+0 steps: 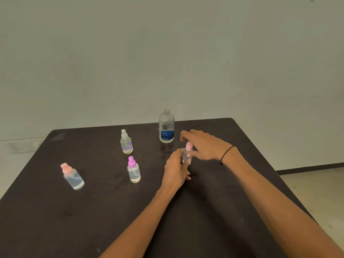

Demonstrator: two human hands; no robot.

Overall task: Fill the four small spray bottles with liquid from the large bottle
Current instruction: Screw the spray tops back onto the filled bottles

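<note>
The large clear bottle with a blue label stands uncapped near the table's far edge. Just in front of it, my left hand grips the body of a small spray bottle with a pale pink cap, which stands upright on the table. My right hand hovers beside and behind that cap with its fingers spread loosely; whether it touches the cap I cannot tell. Three more small spray bottles stand upright with liquid in them: a white-capped one, a magenta-capped one and a salmon-capped one at the left.
Everything sits on a dark table pushed against a pale wall. The table's right edge runs diagonally past my right forearm, with light floor beyond it. A black band circles my right wrist.
</note>
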